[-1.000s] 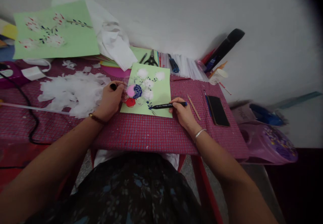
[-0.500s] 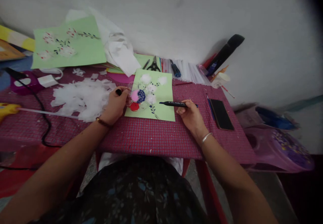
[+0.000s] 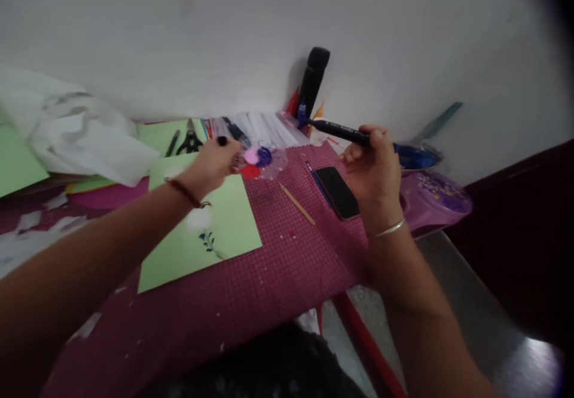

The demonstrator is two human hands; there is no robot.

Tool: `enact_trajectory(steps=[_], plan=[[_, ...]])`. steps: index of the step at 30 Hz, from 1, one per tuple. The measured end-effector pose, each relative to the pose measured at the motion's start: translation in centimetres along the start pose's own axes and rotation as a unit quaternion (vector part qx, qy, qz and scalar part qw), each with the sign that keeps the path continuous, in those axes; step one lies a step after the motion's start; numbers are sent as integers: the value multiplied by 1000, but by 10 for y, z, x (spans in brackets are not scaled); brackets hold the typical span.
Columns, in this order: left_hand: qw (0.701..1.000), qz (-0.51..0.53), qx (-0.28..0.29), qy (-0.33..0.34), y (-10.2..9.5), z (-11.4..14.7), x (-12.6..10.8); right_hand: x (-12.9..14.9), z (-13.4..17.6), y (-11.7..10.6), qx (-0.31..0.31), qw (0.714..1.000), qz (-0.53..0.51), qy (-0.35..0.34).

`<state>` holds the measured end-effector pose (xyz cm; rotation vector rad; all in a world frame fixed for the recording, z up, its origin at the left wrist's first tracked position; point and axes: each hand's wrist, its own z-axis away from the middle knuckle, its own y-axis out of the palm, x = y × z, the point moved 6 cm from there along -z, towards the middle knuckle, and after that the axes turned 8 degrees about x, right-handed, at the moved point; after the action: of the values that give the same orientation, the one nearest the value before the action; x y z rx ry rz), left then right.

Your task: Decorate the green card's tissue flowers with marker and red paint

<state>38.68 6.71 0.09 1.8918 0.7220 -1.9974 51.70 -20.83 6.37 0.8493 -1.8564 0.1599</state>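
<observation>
The two hands are well apart. Near the middle of the frame the left hand (image 3: 217, 162) is closed around the edge of a clear paint palette (image 3: 277, 164), with dabs of pink, dark blue and red showing on it; a black marker cap (image 3: 221, 141) pokes up from the same grip. Right of centre, the right hand (image 3: 375, 174) has its fingers clamped on a black marker (image 3: 341, 131), lifted above the table and pointing left. Its tip lines up with a small blue bottle (image 3: 302, 113), though I can't tell from here whether they touch.

The green sheet (image 3: 235, 219) lies left of centre, partly under the left forearm, with a white puff and a sprig of dark blue leaves visible low on it. Behind it, upper left of centre, are black-handled scissors (image 3: 190, 140). A wooden pencil (image 3: 297, 204) slants across the checked tablecloth (image 3: 287, 266) in the middle, and a dark smartphone (image 3: 337, 192) lies just right of it, below the marker. Crumpled white fabric (image 3: 85, 129) fills the upper left, and a pink plastic stool (image 3: 415, 207) stands at the right.
</observation>
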Motion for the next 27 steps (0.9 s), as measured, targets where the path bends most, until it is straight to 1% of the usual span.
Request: enact_trajectory(steps=[2,4,6,8,10,11,14,17,19,20,21,23,25,26,27], plan=[[998,-31,45,-22,47,-28,7,-9,-3,-10,-23,1000,16,15],[995,-67,76,-24,80,-49,12,-20,-3,-19,-41,998,22,33],[990,-105,94,-8,99,-66,12,-31,-2,-27,-57,997,20,46],[984,-144,101,19,104,-78,7,-42,1,-32,-70,995,32,62],[978,-177,97,57,101,-87,-3,-53,4,-35,-68,992,73,82],[975,-189,92,76,98,-89,-8,-59,6,-34,-57,989,103,91],[968,-214,80,107,84,-85,-21,-70,10,-27,-3,972,212,100],[966,-223,95,88,71,-68,-20,-72,15,-19,43,946,312,80],[966,-221,113,67,62,-53,-14,-71,17,-14,64,931,354,66],[968,-214,122,55,57,-44,-10,-71,17,-13,68,928,361,64],[970,-198,135,37,52,-36,-6,-70,18,-13,64,931,353,68],[974,-149,167,-15,43,-20,2,-70,18,-14,30,954,284,89],[972,-108,199,-57,36,-4,6,-68,19,-13,-19,980,162,117],[969,-106,213,-64,34,4,4,-67,19,-9,-33,986,100,131],[966,-120,224,-56,32,10,0,-65,18,-3,-36,988,49,142]])
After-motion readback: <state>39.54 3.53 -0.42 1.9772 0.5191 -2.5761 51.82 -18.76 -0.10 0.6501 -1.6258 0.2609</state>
